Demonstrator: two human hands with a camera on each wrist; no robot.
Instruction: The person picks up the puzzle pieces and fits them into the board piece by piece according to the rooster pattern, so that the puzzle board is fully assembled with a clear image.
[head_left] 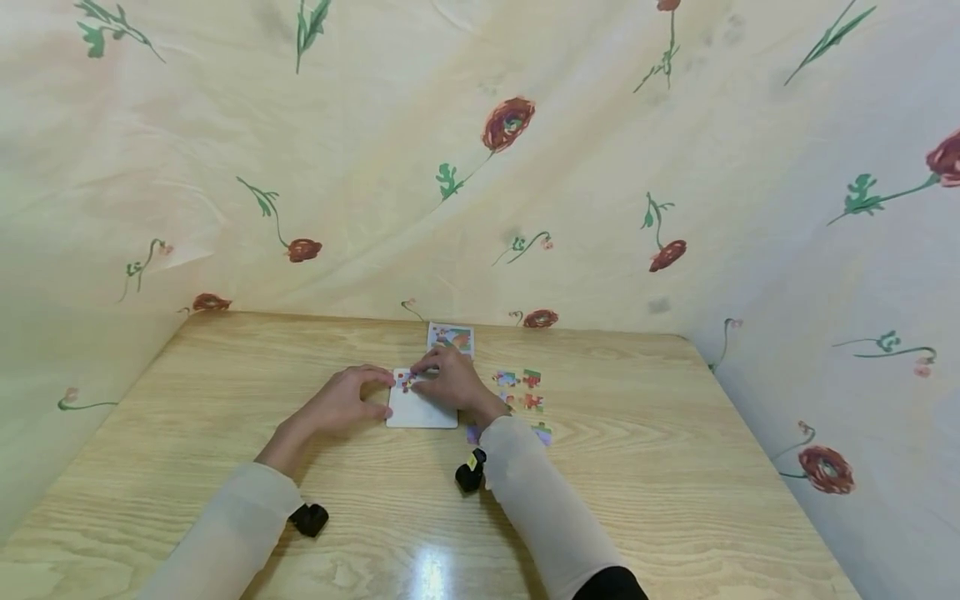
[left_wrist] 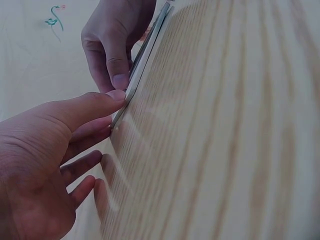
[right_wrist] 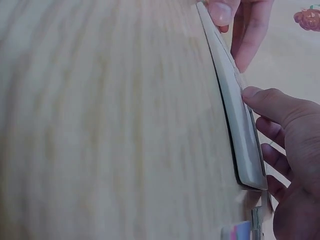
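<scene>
A small white board (head_left: pixel 422 413) lies on the table with a few joined puzzle pieces (head_left: pixel 403 378) at its upper left corner. My left hand (head_left: pixel 349 398) steadies the board's left side, thumb near the lower corner and fingers near the upper one. In the left wrist view, the left thumb (left_wrist: pixel 107 102) sits right at the board's edge. Reaching over the board from the right, my right hand (head_left: pixel 453 383) pinches a puzzle piece with thumb and fingertips at the joined pieces. The piece is mostly hidden by the fingers; the right thumb (right_wrist: pixel 265 100) is low over the board's surface.
Several loose puzzle pieces (head_left: pixel 532 402) lie right of the board, some partly behind the right wrist. A picture card (head_left: pixel 452 335) lies at the table's back edge, against a flowered cloth (head_left: pixel 360 183). Black wrist cameras (head_left: pixel 309 520) hang below both sleeves.
</scene>
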